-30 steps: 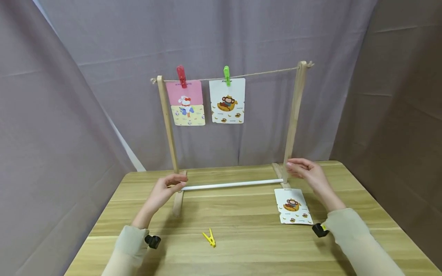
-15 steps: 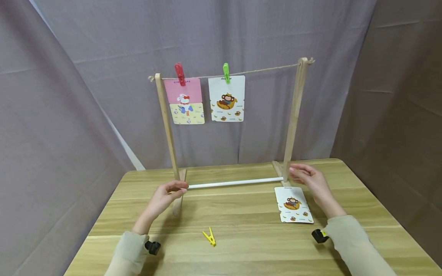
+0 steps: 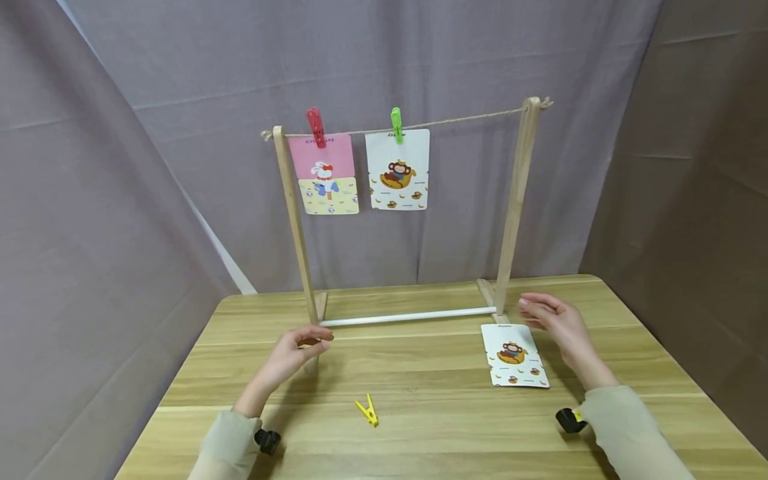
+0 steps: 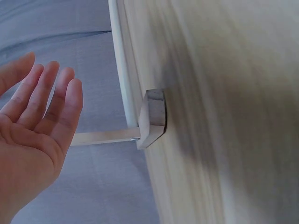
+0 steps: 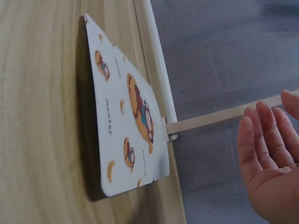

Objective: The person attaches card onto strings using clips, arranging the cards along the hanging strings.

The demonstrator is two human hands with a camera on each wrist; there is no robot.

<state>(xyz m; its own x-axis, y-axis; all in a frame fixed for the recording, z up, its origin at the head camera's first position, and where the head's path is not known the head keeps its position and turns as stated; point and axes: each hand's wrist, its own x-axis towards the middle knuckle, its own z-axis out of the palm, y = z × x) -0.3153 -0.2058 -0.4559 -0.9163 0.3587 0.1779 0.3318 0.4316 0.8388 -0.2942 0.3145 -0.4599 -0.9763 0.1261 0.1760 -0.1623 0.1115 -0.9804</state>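
A: How did the hands look?

B: Both were relaxed and held nothing. The left hand (image 3: 294, 357) showed a bare palm, its fingers slightly bent; the right hand (image 3: 561, 327) was much the same, its fingers loosely curved.

A: And what was around them?

B: The wooden stand (image 3: 514, 207) rose beyond them. Its right post stood just inward of the right hand; its left foot was near the left hand, apart from it. A white rod (image 3: 408, 317) ran across between the posts, a little farther out than the left hand.

A: Where was the loose card (image 3: 510, 373)?

B: On the table (image 3: 432, 433), just inward of the right hand and slightly nearer the person. It bore a monkey on a banana.

A: Any writing?

B: A short line along its far edge, and tiny words among its bananas. The right wrist view showed those larger, but blurred; I couldn't read them.

A: Higher up?

B: Above and beyond both hands, a cord (image 3: 468, 121) carried a rabbit card (image 3: 327, 197) under a red clip (image 3: 316, 127), and towards the right hand's side a hanging monkey card (image 3: 398, 175) under a green clip (image 3: 397, 123). Both had top lettering too small to read.

A: And the yellow clip (image 3: 369, 412)?

B: Between the hands, nearer the person, closer to the left.
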